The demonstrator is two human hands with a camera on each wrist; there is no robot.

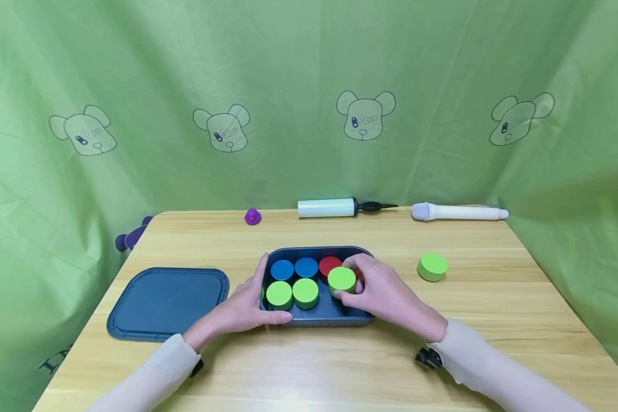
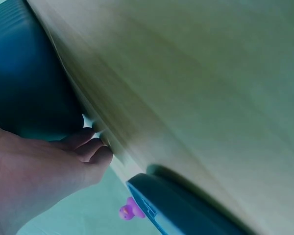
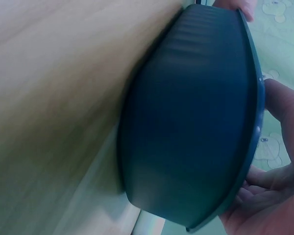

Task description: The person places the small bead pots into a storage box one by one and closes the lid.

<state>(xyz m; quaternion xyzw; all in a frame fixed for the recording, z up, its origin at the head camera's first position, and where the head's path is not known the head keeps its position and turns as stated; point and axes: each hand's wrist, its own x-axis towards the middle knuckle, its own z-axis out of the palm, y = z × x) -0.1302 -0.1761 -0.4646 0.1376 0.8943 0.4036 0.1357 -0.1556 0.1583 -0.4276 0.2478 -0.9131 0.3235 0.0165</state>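
Note:
A dark blue rectangular box [image 1: 319, 318] stands mid-table. Inside, along the back, sit two blue discs [image 1: 306, 266], a red disc [image 1: 331, 265] and a bit of red mostly covered by fingers. Two green discs [image 1: 292, 293] fill the front left. My left hand [image 1: 242, 306] holds the left end of the box, thumb along the front rim. At the front right of the box, my right hand [image 1: 378, 292] pinches a third green disc [image 1: 342, 278]. Whether that disc touches the floor of the box cannot be seen.
A dark blue lid [image 1: 169, 303] lies left of the box. Another green disc [image 1: 432, 266] lies to the right. Along the back are a small purple toy [image 1: 253, 216], a hand pump [image 1: 327, 208] and a white wand-like stick [image 1: 459, 212]. Behind hangs a green curtain [image 1: 288, 154].

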